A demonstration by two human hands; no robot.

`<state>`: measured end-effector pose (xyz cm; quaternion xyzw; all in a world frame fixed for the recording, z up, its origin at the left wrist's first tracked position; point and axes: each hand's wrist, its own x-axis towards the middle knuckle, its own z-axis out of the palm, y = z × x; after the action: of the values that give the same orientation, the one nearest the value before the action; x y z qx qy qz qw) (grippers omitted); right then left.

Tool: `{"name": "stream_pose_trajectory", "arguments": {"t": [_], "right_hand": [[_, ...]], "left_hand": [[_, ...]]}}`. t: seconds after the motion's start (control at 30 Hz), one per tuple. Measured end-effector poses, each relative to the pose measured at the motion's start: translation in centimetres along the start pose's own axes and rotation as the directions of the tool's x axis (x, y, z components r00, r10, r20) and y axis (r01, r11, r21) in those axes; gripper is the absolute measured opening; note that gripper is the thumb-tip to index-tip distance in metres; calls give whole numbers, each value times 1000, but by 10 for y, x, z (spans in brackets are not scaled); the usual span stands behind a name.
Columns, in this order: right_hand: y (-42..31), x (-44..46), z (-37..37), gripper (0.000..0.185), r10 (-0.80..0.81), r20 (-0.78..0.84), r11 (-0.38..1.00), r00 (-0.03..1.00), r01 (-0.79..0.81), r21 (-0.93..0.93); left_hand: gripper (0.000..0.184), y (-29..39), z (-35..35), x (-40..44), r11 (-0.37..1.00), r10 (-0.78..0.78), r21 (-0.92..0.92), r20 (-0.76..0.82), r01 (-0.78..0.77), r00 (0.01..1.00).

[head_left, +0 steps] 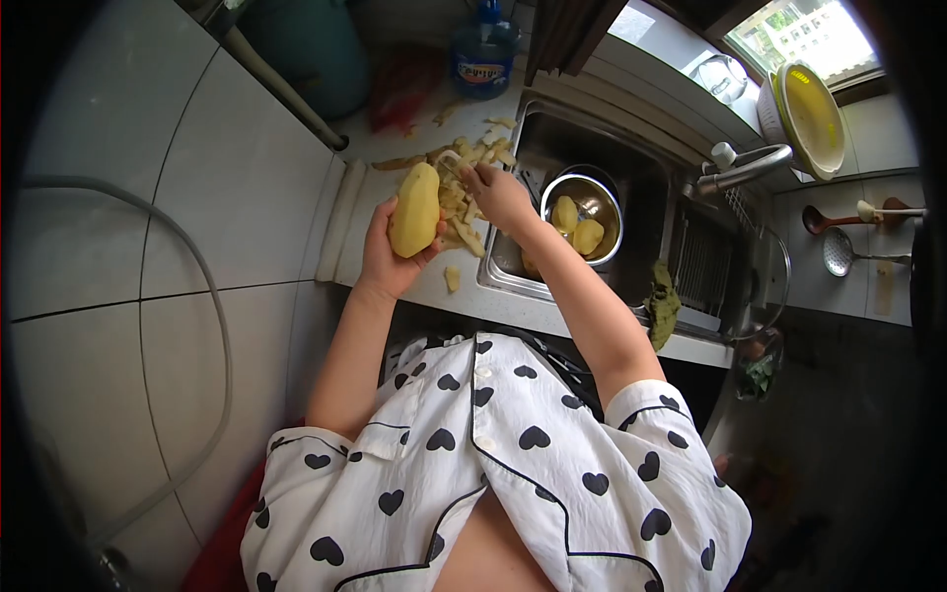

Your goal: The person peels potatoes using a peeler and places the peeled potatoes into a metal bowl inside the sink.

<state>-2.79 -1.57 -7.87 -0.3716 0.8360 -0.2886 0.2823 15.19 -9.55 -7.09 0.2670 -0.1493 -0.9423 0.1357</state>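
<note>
A large peeled yellow potato [414,212] is held upright in my left hand [387,252], whose fingers wrap round its lower part. Just right of its upper end is my right hand [501,195], closed on a small pale peeler [451,161] that is partly hidden among the peelings. Many potato peelings [466,234] lie on the white counter [385,279] under and around both hands. To the right, a steel bowl [618,229] with peeled potatoes [588,237] stands in the sink [646,158].
A blue bottle [483,57], a red bag [400,89] and a dark green bin [311,59] stand behind. A faucet [755,170] reaches over the sink. A green cloth [663,306] hangs at its front edge. Utensils [838,252] hang on the right wall.
</note>
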Motion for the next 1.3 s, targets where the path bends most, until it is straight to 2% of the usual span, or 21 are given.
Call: {"name": "stream_pose_trajectory", "arguments": {"t": [0.1,0.23,0.43,0.53,0.63,0.73,0.77,0.83,0.93,1.03,1.1,1.13,1.23,1.3], "right_hand": [[-27,-19,-14,38,-42,-56,990,998,49,131],[-43,-33,-21,36,-203,-45,976,978,199,-87],[-37,-26,-20,36,-285,-59,944,957,270,-190],[-38,-26,-16,36,-300,-54,938,953,283,-201],[-39,-23,-12,36,-275,-45,935,960,257,-246],[-22,-1,-2,35,-137,-70,933,988,105,-343],[-10,8,2,34,-58,-3,951,998,54,-304],[-5,7,4,34,-19,-37,976,999,10,-217],[-12,1,0,37,5,-48,995,999,-10,-102],[-12,1,-2,40,27,-48,999,998,-28,-22],[-2,8,2,41,68,5,997,998,-68,-38],[0,6,2,41,48,-28,997,998,-50,-52],[-6,-1,-1,39,-7,-86,993,996,-4,-118],[-10,-8,-1,38,-30,-109,992,994,16,-126]], "left_hand": [[41,-2,7,-1,979,75,193,-81,-58,994],[40,-6,5,4,942,134,319,-86,-101,987],[41,-6,5,3,926,131,370,-131,-74,983],[41,-6,2,0,940,99,339,-155,-41,983],[42,-6,-4,2,918,151,386,-125,-92,981],[43,-6,1,0,932,124,356,-153,-62,980],[44,-6,3,0,933,110,353,-109,-65,988],[45,-5,4,-1,937,87,343,-31,-71,996],[47,-4,6,-2,905,177,397,-26,-153,984],[48,-8,9,4,796,306,551,-9,-250,952],[49,-9,10,6,559,407,770,67,-306,911],[50,-9,11,8,413,447,850,124,-327,886],[48,-11,6,12,55,564,905,321,-422,761],[48,-15,0,14,-24,615,908,343,-418,710]]}}
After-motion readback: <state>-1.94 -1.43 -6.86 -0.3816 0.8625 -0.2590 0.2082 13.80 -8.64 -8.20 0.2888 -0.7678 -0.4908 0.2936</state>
